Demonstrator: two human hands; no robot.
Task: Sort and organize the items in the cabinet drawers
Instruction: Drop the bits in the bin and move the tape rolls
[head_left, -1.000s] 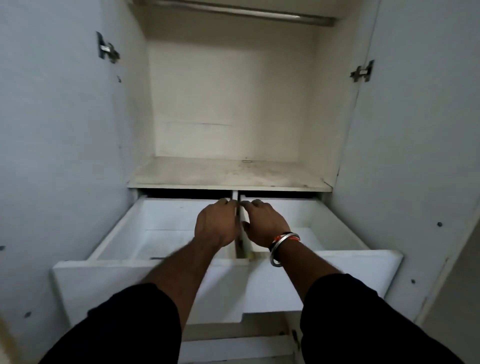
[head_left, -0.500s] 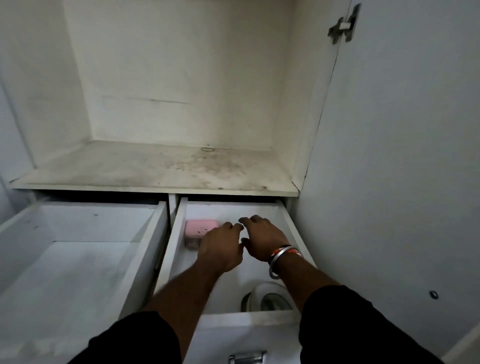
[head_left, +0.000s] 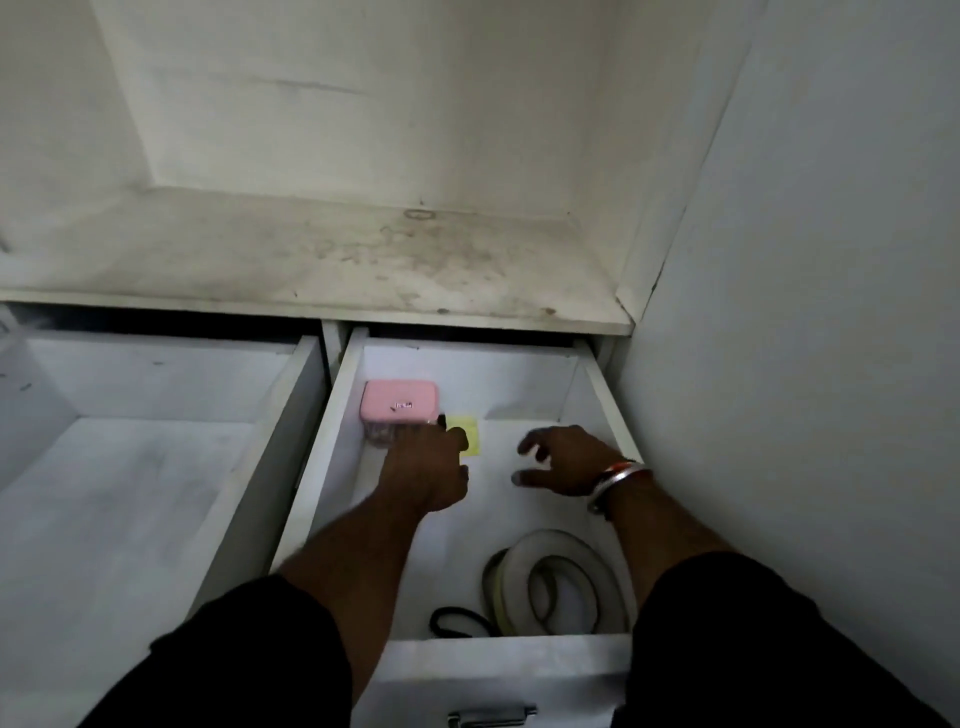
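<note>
Item 1, right drawer (head_left: 332, 447): standing pulled out under the stained shelf (head_left: 311, 260), beside the left drawer (head_left: 130, 493), which is also standing open.

Item 2, pink-lidded box (head_left: 400, 402): sitting in the back left corner of the right drawer, against its left wall. Its long axis is running across the drawer, left to right. A yellow notepad (head_left: 471, 440) is lying flat just beside it on the right.

Item 3, left hand (head_left: 428, 467): reaching forward with its back to the viewer. The box is lying straight ahead and slightly left of it, so this is the nearer hand by far. Its fingertips are meeting the box's near right corner. Whether they are gripping it or only touching cannot be told, since the knuckles are hiding them.

Item 4, right hand (head_left: 566, 462), wearing a bangle (head_left: 618, 480): hovering over the bare drawer floor, fingers loosely curled and spread, holding nothing, well apart from the box.

Item 5, coiled pale band (head_left: 561, 577) and black loop (head_left: 457, 621): lying at the drawer's front, behind both hands.

Likely next: the left hand closing across the box's short side.
</note>
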